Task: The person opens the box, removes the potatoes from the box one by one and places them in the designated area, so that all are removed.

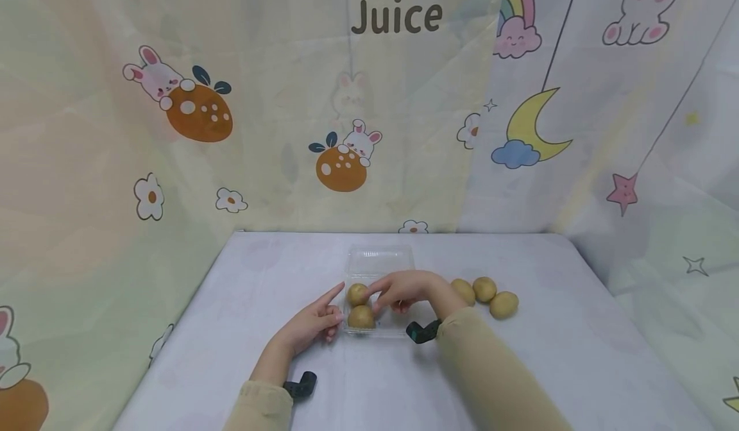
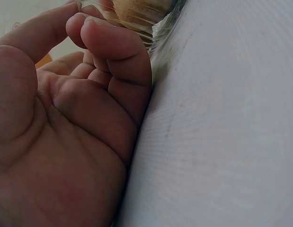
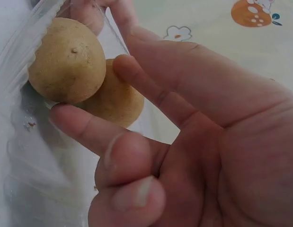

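Note:
A clear plastic clamshell box [image 1: 392, 333] lies on the table with its lid [image 1: 378, 259] tipped back. Two potatoes sit along its left side, the front one [image 1: 361, 317] and the one behind it [image 1: 356, 294]. From the right, my right hand [image 1: 407, 287] reaches over the box; two extended fingers touch the potatoes [image 3: 66, 61], while its other fingers curl inward. My left hand [image 1: 314, 322] is at the box's left side, index finger straight along the edge. Its other fingers bend beside the plastic wall [image 2: 163, 28], the little-finger side resting on the table.
Right of the box, three loose potatoes [image 1: 504, 304] lie close together, one partly behind my right wrist. Black wrist cameras [image 1: 423, 332] sit on both wrists. A printed curtain [image 1: 277, 129] hangs behind the white-covered table [image 1: 519, 380].

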Motion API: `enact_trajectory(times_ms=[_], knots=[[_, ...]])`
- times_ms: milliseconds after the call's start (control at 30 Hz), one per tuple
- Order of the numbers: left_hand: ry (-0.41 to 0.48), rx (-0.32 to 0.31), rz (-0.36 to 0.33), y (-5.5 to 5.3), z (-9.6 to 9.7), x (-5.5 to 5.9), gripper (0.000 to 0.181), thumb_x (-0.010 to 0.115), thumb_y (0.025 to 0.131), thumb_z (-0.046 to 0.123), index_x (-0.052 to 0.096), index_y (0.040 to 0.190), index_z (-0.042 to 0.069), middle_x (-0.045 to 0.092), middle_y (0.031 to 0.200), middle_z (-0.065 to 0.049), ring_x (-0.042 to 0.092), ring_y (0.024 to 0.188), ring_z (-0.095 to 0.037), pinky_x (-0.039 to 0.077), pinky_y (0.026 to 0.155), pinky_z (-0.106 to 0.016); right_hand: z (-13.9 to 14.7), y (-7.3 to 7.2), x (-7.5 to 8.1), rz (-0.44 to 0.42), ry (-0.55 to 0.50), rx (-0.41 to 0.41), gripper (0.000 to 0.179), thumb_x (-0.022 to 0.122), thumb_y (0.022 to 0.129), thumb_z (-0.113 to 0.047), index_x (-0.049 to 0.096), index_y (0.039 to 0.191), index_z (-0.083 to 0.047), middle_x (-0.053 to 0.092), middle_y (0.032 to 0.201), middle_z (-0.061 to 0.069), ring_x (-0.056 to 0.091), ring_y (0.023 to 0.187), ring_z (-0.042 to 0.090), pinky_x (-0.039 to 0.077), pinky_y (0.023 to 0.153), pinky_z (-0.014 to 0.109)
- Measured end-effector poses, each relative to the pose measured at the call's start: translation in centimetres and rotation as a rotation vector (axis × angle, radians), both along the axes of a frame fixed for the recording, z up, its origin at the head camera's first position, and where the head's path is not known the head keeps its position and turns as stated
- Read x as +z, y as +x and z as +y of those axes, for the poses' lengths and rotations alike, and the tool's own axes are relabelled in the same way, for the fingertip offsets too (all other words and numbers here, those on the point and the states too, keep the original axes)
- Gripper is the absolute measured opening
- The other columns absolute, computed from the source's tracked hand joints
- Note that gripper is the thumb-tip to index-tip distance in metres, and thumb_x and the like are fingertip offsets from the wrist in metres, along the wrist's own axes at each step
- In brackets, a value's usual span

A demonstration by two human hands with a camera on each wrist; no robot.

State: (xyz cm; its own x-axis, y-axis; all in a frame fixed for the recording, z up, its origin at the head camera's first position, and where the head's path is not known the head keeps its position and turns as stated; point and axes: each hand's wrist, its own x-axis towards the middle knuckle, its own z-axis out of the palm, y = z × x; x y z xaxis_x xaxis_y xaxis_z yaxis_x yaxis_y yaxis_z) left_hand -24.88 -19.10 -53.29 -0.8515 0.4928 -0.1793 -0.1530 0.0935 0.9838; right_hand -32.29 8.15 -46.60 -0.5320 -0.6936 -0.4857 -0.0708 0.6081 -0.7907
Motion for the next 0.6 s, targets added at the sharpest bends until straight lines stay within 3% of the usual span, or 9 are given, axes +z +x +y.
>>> enact_trajectory(times_ms=[200,600], knots=[[-0.001,0.005,-0.005,0.1,0.0,-0.1,0.079,0.064,0.096,0.019,0.017,0.159,0.029,0.052,0.08,0.002,0.048,0.063,-0.012,0.048,0.061,-0.027,-0.6,0.0,-0.5,0.001,0.025,0.068,0.041,0.075,0.086,-0.038,0.066,0.126,-0.041,0.06,0.106,-0.003,0.042,0.057,0.017,0.039,0.053,0.025],[-0.01,0.02,-0.007,0.2,0.1,0.1,0.08,0.065,0.095,0.02,0.018,0.159,0.03,0.053,0.08,0.002,0.048,0.063,-0.012,0.048,0.061,-0.027,-1.4,0.1,-1.7,-0.053,0.049,0.163,0.052,0.073,0.088,-0.032,0.054,0.131,-0.054,0.053,0.113,0.001,0.045,0.06,0.017,0.042,0.055,0.026]])
